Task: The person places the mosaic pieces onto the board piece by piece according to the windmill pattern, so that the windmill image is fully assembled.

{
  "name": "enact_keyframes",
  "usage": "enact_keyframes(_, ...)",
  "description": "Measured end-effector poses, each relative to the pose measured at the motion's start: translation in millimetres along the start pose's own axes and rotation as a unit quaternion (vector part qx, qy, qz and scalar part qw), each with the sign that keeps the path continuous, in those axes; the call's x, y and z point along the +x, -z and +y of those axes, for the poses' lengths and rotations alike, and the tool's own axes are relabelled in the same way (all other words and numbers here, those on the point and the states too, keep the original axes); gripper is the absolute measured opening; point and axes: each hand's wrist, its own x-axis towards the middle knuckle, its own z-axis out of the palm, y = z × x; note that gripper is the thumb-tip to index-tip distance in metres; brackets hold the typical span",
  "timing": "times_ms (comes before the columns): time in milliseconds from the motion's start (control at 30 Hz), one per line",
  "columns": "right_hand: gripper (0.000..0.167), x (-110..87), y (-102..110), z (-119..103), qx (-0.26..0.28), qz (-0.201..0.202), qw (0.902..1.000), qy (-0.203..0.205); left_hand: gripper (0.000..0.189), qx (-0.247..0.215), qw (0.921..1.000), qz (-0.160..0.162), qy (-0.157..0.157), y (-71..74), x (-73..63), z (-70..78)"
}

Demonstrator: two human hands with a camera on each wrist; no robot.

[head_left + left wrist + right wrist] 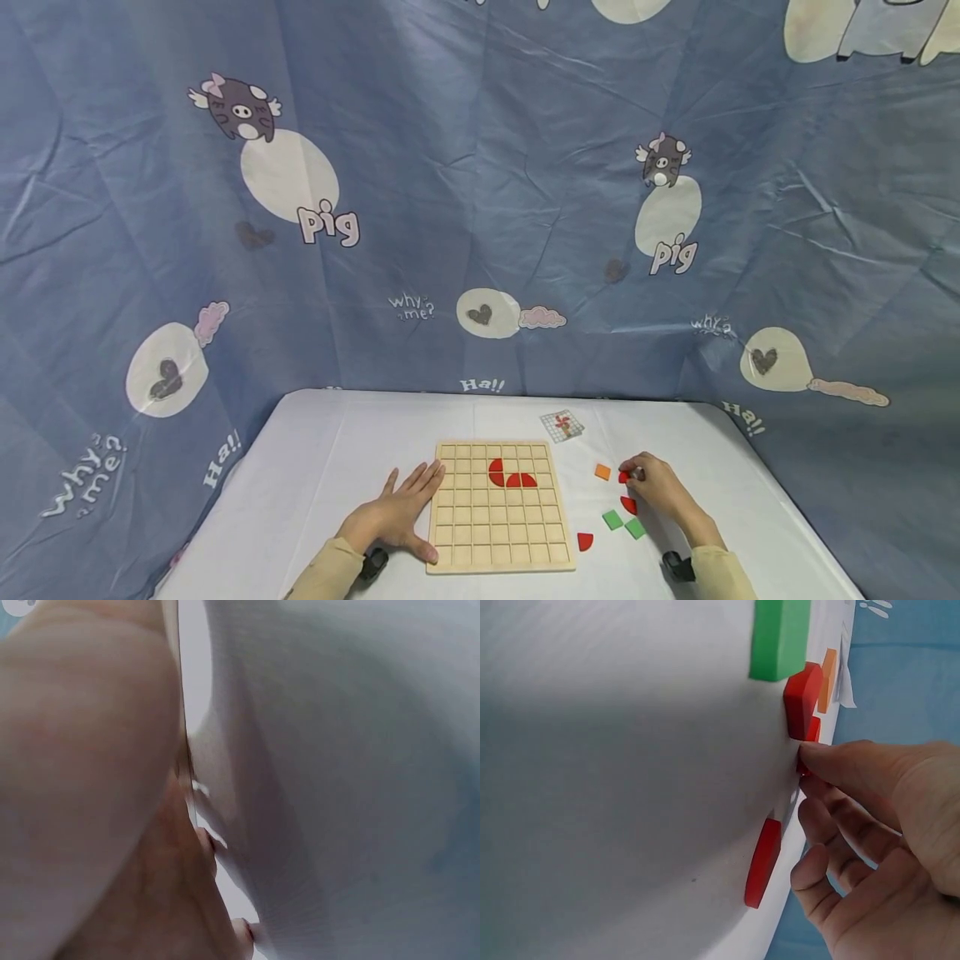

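Observation:
A wooden grid board [461,533] lies on the white table with several red quarter-circle pieces [497,480] in its upper cells. My left hand [393,515] rests flat at the board's left edge, fingers spread, its thumb at the near left corner. In the left wrist view that hand [82,765] fills the left side, very close. To the right of the board, my right hand [660,487] pinches a red quarter-circle piece [810,754] between thumb and fingertips, low at the table. The fingers partly hide this piece.
An orange square [602,472], two green squares [612,519] and more red quarter-circles [585,542] lie loose right of the board. A picture card [562,426] with a printed grid lies beyond the board. A blue patterned cloth [480,208] hangs behind the table.

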Motion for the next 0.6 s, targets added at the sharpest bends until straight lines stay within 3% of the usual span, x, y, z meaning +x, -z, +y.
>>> enact_keyframes(300,0.031,0.0,0,-6,-0.004,0.015,0.9999,-0.003,0.136,0.006,0.9999,0.003,-0.014,-1.4,0.8,-2.6)
enact_keyframes(600,0.024,-1.0,3,-13,-0.001,-0.001,0.9985,-0.055,0.136,0.004,0.9999,0.007,-0.014,-2.1,0.3,-3.5)
